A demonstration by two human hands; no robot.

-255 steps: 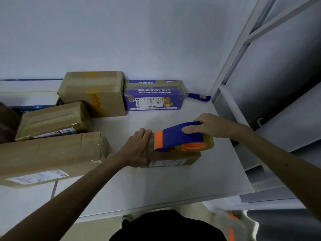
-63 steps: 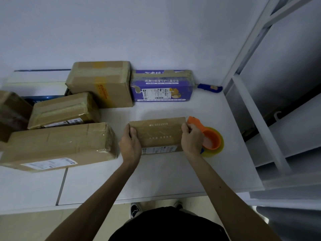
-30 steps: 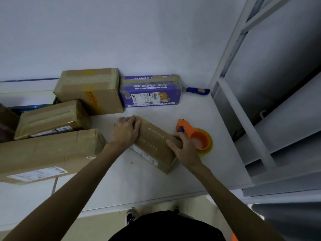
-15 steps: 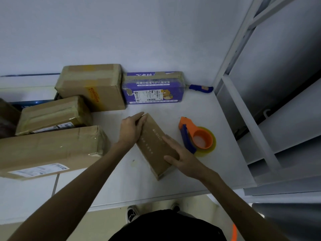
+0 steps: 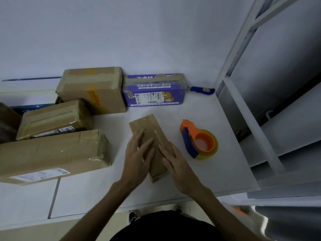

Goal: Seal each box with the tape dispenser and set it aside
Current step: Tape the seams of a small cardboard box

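Observation:
A small brown cardboard box (image 5: 149, 129) lies on the white table (image 5: 208, 171), its long side running away from me and tilted slightly left. My left hand (image 5: 139, 153) lies flat on its top with straight fingers. My right hand (image 5: 175, 162) rests flat on the box's near right part, fingers extended. The orange and blue tape dispenser (image 5: 198, 141) with a clear tape roll lies on its side just right of the box, untouched.
Three brown boxes (image 5: 52, 153) (image 5: 55, 117) (image 5: 93, 89) and a purple printed box (image 5: 154, 92) crowd the left and back. A blue-handled utility knife (image 5: 202, 89) lies at the wall. A white shelf frame (image 5: 251, 127) borders the table's right edge.
Both hands turned the small box from crosswise to lengthwise. They have shifted from holding its ends to lying flat on its top. The dispenser stays where it was set down.

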